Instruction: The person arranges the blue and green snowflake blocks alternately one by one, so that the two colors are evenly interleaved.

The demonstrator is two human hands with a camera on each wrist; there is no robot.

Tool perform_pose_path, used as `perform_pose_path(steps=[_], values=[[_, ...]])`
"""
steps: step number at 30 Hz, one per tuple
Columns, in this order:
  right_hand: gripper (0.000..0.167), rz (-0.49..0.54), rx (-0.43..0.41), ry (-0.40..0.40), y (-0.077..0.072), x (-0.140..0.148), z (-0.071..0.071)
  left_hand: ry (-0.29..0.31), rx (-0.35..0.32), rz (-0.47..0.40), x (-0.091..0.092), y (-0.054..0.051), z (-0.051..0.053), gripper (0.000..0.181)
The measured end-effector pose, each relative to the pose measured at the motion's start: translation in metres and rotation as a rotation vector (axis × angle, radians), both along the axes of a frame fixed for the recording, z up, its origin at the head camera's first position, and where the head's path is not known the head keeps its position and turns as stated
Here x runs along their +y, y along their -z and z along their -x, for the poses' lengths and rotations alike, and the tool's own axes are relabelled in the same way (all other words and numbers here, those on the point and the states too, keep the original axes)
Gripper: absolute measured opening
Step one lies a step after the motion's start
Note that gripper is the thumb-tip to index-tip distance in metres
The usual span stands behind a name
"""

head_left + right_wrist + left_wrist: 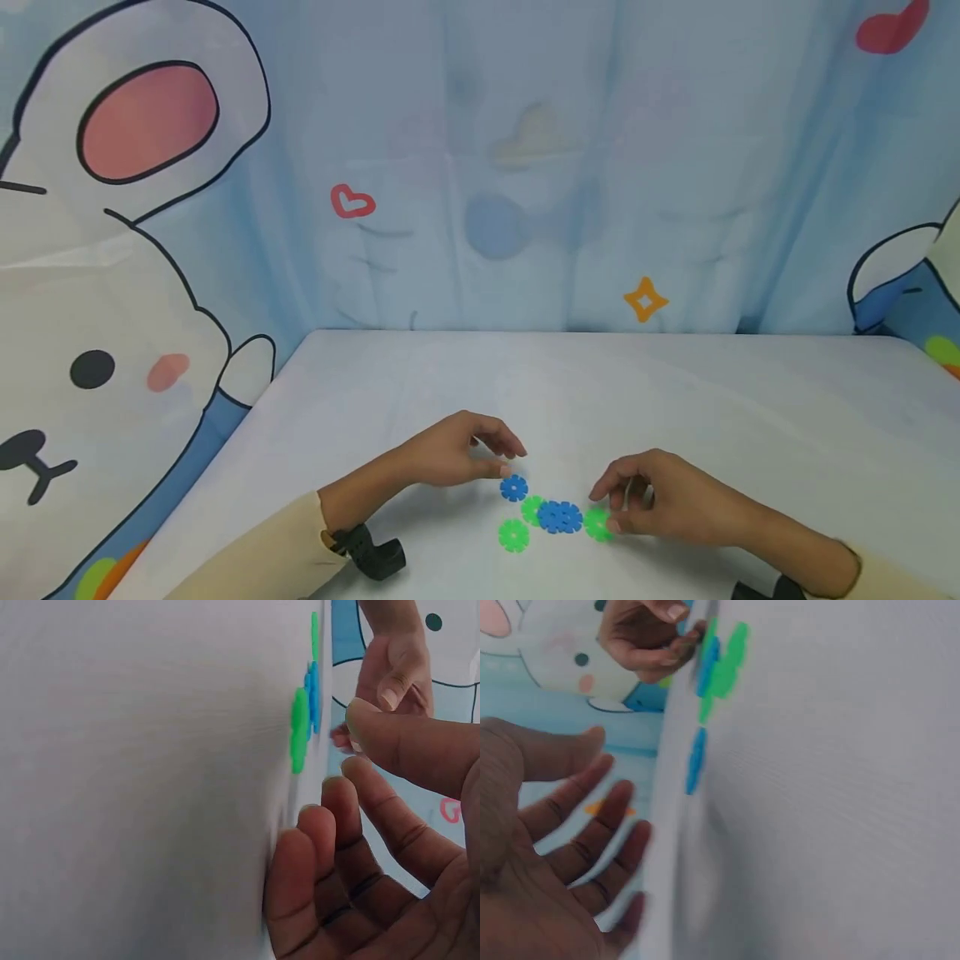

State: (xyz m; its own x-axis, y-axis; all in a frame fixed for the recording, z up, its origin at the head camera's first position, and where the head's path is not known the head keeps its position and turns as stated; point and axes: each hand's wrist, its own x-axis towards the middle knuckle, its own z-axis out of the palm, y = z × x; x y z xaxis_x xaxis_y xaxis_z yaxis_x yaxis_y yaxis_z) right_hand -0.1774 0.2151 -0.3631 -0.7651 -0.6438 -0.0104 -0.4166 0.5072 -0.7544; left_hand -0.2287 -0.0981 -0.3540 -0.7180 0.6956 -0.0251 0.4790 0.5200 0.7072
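Fingers of the left hand are spread apart, its thumb near a lone blue notched disc. The right hand has bent fingers, thumb and forefinger apart, beside a green notched disc. Left of that on the white table, two overlapping blue discs partly cover another green disc; a third green disc lies nearer the person.

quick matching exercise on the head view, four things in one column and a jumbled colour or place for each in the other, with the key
Things:
1. left hand
2. four-pointed star
3. right hand
4. tabletop

Colour or place:
a. nearest the rightmost green disc
b. white
c. nearest the lone blue disc
d. orange

Pairs: 1-c, 2-d, 3-a, 4-b
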Motion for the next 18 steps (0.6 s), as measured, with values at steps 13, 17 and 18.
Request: perform_pose_path(steps=[13, 17, 18], values=[[0.029, -0.071, 0.014, 0.041, 0.012, -0.004, -0.004, 0.028, -0.003, 0.085, 0.007, 0.024, 0.008, 0.039], [0.027, -0.106, 0.073, 0.072, 0.012, -0.003, -0.007, 0.078, 0.071, 0.113, 0.007, 0.025, 0.007, 0.031], [0.027, -0.115, 0.090, 0.083, 0.012, -0.003, -0.008, 0.090, 0.086, 0.119, 0.007, 0.024, 0.007, 0.031]])
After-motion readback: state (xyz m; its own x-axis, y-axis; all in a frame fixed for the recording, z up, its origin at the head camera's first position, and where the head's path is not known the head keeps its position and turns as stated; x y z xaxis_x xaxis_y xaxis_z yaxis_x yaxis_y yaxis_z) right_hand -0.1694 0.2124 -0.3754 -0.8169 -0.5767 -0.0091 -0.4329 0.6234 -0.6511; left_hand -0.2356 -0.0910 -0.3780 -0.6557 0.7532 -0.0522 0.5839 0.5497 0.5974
